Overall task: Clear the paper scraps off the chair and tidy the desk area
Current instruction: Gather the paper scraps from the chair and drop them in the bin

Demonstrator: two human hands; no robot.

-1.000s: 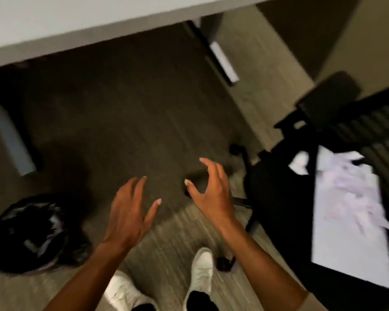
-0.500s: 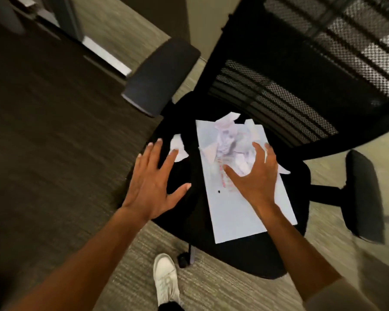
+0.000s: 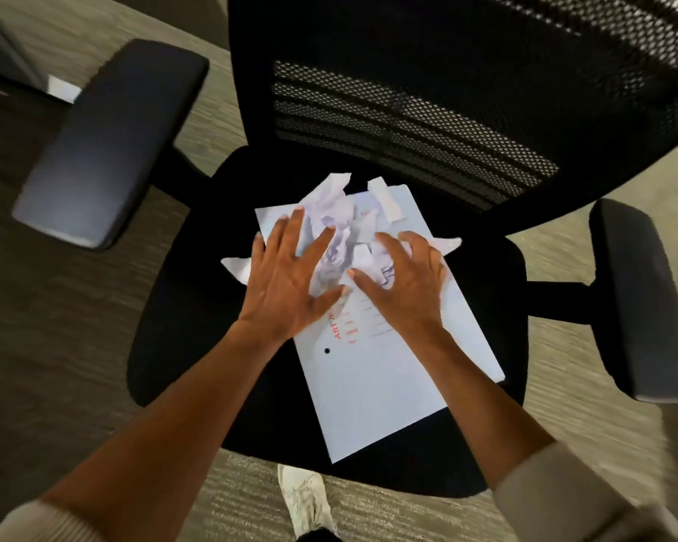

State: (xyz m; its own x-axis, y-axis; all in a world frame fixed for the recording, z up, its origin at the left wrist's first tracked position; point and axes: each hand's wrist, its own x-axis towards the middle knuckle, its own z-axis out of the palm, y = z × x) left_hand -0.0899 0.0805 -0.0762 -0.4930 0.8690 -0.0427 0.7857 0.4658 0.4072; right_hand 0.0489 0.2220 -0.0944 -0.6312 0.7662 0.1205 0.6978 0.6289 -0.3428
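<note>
A black office chair's seat holds a large white sheet with red print. A heap of crumpled paper scraps lies on the sheet's far end. My left hand rests on the heap's left side with fingers spread. On the right side my right hand curls its fingers over the scraps. Both hands touch the heap from opposite sides, and neither has closed around it. One scrap pokes out left of my left hand, another right of my right hand.
The chair's mesh backrest rises behind the seat. Padded armrests stand at the left and right. Grey carpet surrounds the chair. My white shoe shows below the seat's front edge. A desk leg is at far left.
My view swung from the floor under the desk to the chair. Both hands moved forward onto the scrap heap; the left came in from the bare seat.
</note>
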